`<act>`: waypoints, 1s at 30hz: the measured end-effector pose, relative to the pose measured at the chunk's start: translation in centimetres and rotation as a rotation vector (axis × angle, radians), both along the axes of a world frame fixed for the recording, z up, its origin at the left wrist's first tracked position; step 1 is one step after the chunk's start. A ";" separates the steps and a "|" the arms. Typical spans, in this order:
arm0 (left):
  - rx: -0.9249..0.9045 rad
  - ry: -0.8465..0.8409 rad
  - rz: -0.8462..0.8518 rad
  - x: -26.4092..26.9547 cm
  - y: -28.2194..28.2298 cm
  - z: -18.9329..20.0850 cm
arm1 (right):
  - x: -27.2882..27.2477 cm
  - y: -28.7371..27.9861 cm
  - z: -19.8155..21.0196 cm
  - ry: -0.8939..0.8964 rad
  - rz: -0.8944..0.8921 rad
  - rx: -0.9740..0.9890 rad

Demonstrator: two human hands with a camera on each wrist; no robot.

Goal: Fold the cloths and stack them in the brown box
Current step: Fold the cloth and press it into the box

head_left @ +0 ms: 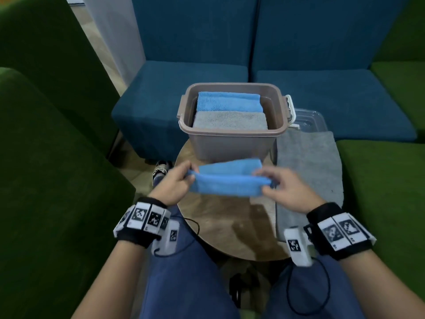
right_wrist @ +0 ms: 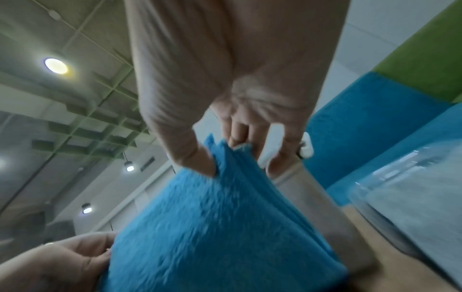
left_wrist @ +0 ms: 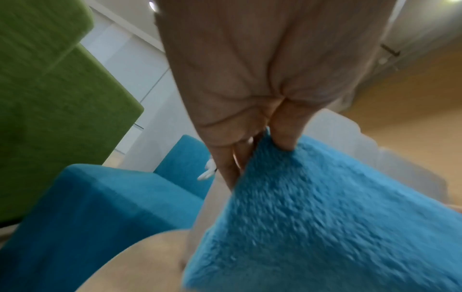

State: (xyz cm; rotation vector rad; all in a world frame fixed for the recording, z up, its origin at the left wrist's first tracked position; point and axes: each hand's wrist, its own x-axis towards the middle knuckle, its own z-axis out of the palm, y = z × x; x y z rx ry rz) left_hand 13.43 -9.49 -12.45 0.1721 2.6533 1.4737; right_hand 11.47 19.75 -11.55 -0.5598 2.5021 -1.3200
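Observation:
A folded blue cloth (head_left: 227, 179) hangs in the air just in front of the brown box (head_left: 232, 137), stretched between both hands. My left hand (head_left: 181, 178) pinches its left end, thumb against fingers, as the left wrist view shows on the blue cloth (left_wrist: 325, 217). My right hand (head_left: 282, 184) pinches the right end; in the right wrist view the thumb and fingers clamp several layers of the blue cloth (right_wrist: 212, 217). Inside the box lie a folded blue cloth (head_left: 228, 102) at the back and a folded grey cloth (head_left: 230, 120) at the front.
The box stands on a small round wooden table (head_left: 220, 224). A flat grey cloth (head_left: 308, 171) covers the table's right side, with a clear plastic lid (head_left: 308, 120) behind it. Blue sofa seats (head_left: 184, 88) stand behind, green sofas (head_left: 46, 157) at both sides.

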 end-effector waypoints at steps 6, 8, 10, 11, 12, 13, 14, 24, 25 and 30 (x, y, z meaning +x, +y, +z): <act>-0.225 -0.308 -0.046 4.1 -0.7 -5.7 | 3.4 0.3 -6.3 -0.235 0.223 0.259; -0.205 -0.300 0.028 4.0 -0.6 -6.1 | 3.2 0.2 -6.8 -0.266 0.130 0.168; -0.165 -0.302 0.116 3.6 -0.4 -6.4 | 2.8 -0.3 -7.1 -0.281 0.007 0.061; -0.162 -0.304 0.163 3.3 -0.3 -6.6 | 2.5 -0.7 -7.1 -0.256 -0.073 0.031; -0.171 -0.304 0.206 3.1 0.0 -6.7 | 2.3 -1.2 -7.2 -0.209 -0.149 0.015; -0.182 -0.301 0.242 2.9 0.3 -6.9 | 2.1 -1.8 -7.2 -0.167 -0.210 0.019; -0.193 -0.298 0.276 2.8 0.7 -7.0 | 1.9 -2.4 -7.2 -0.140 -0.249 0.032; -0.365 -0.337 0.380 1.9 2.1 -7.6 | 0.5 -6.6 -7.6 -0.067 -0.309 0.700; -0.395 -0.338 0.371 1.9 2.2 -7.6 | 0.7 -7.3 -7.2 0.032 -0.273 0.819; -0.465 -0.345 0.356 1.8 2.6 -7.0 | 2.8 -12.2 -7.1 0.250 0.170 0.547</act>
